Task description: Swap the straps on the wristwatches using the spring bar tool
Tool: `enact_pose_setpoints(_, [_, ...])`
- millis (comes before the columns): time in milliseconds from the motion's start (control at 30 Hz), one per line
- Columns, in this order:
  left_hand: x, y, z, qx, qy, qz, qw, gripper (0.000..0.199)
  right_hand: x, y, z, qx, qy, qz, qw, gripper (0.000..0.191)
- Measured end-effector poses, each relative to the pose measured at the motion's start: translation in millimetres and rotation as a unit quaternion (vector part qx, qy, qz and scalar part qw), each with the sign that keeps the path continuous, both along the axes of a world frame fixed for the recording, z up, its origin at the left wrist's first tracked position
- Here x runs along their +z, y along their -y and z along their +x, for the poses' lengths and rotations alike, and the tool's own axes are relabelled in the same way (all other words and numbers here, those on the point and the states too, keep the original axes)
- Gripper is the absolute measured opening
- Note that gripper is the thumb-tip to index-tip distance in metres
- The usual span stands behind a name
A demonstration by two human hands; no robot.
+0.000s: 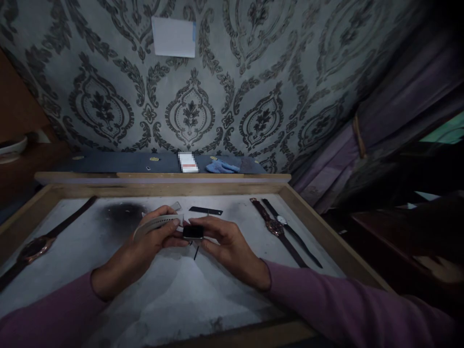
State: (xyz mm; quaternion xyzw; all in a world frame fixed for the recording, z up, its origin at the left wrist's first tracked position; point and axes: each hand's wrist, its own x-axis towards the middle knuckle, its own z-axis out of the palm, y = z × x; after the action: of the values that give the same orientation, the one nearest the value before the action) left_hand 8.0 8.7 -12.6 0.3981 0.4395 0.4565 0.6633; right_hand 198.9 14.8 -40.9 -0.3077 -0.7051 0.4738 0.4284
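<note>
Between my two hands is a small smartwatch (pixel 193 232) with a dark, rounded screen. My right hand (pixel 232 246) pinches its right side between thumb and fingers. A pale strap (pixel 157 223) with a row of holes is gripped by my left hand (pixel 148 246), the thumb lying on its end. My left fingers also reach the watch's left side; whether strap and watch are joined is hidden. Just below the watch, a thin dark stick-like piece (pixel 196 253) points down toward the white surface. Behind my hands lies a flat dark strip (pixel 206 210) with a hole at one end.
A wooden-rimmed tray (pixel 203 188) surrounds the white work surface. One brown watch (pixel 36 249) rests at left; another brown watch (pixel 274 227) and a slim dark-strapped watch (pixel 282 220) lie at right. On the back ledge are a phone (pixel 188 163) and a blue cloth (pixel 221 166).
</note>
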Motion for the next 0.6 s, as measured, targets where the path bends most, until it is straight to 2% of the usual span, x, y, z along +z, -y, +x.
enact_pose_setpoints(100, [-0.3,-0.7,-2.0,-0.013,-0.018,0.013,1.0,0.028,0.1,1.3,-0.5,-0.005,-0.023,-0.048,0.999,0.042])
enact_pose_setpoints(200, [-0.6,-0.9,-4.2,-0.037,-0.033,0.042,0.998,0.024,1.2,1.1,-0.8,-0.02,-0.017,-0.053,0.998,0.046])
enact_pose_setpoints(467, [-2.3,-0.6,-6.3,-0.058,-0.055,0.09,0.993,0.019,7.9,0.2,0.6,-0.02,-0.001,-0.011,1.0,0.021])
enact_pose_setpoints(533, [-2.2,-0.3,-5.9,-0.061,-0.063,0.078,0.993,0.021,7.7,-1.8,0.5,-0.02,-0.011,-0.044,0.999,0.015])
enact_pose_setpoints(600, [-1.8,-0.5,-5.0,-0.061,-0.077,0.055,0.994,0.025,7.0,-4.7,0.0,-0.008,-0.038,-0.12,0.992,0.016])
